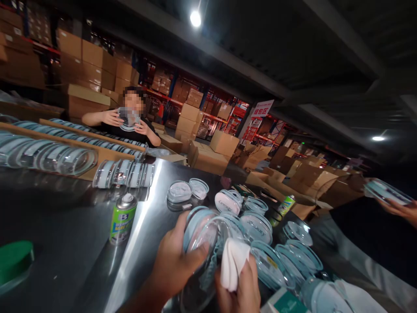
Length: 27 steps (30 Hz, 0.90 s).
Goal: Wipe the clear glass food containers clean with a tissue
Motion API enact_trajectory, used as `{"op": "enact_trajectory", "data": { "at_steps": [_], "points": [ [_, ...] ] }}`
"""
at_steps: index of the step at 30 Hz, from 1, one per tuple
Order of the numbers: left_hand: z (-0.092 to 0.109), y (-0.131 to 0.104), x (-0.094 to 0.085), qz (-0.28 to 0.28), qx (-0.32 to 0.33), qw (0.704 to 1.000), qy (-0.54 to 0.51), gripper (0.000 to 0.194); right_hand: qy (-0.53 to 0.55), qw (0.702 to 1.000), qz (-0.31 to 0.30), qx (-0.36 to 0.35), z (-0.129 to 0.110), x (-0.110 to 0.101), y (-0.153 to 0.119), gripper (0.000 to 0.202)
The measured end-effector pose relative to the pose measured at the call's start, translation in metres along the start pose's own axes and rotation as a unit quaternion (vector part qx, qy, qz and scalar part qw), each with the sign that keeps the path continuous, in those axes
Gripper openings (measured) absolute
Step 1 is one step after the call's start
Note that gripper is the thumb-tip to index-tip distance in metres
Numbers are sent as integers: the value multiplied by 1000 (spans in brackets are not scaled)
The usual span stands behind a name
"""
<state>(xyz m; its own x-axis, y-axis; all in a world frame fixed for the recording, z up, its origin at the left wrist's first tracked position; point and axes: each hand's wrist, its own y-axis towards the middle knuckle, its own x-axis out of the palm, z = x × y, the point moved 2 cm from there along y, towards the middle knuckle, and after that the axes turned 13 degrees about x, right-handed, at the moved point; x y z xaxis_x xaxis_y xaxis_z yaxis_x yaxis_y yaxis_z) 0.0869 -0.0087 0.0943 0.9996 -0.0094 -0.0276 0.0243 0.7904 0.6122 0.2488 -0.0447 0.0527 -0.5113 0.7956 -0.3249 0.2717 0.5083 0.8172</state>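
Note:
A clear, pale-blue oval case (pixel 203 237) with lettering on it is held over the metal table, tilted. My left hand (pixel 174 256) grips its left side, the thumb across the clear face. At its right side, my right hand (pixel 243 284) has its fingers closed round a folded white cloth (pixel 233 263), which is against or very near the case. Just beyond and to the right lie several similar cases (pixel 256 228). Part of the held case is hidden by the cloth and fingers.
On the metal table (pixel 71 213) stand a green spray can (pixel 123 218) and a green lid (pixel 14 261). Rows of clear cases (pixel 48 152) line the far left. A person (pixel 127 119) across the table holds a clear case; another person's hand (pixel 399 208) holds one at right.

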Motion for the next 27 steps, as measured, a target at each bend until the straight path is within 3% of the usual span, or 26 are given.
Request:
{"op": "enact_trajectory", "data": {
  "at_steps": [7,14,19,21,23,25,27],
  "points": [
    [-7,4,-8,9,-80,997,14,51,58,998,19,0,-16,2,4,23],
    [-22,8,-11,32,-65,996,-55,47,94,995,37,23,-20,3,3,22],
    [-32,12,-21,78,-66,995,-3,55,93,993,58,51,-22,-1,3,24],
    [-35,16,-29,117,-57,991,34,60,67,987,108,103,-20,-6,2,24],
    [-36,18,-34,139,-48,988,36,62,65,965,154,202,-18,-14,1,33],
    [-34,17,-33,131,-53,990,-4,60,142,928,162,304,-17,-21,3,43],
    [-29,15,-28,106,-63,991,-58,57,279,883,131,354,-20,-27,7,46]
  ]
}}
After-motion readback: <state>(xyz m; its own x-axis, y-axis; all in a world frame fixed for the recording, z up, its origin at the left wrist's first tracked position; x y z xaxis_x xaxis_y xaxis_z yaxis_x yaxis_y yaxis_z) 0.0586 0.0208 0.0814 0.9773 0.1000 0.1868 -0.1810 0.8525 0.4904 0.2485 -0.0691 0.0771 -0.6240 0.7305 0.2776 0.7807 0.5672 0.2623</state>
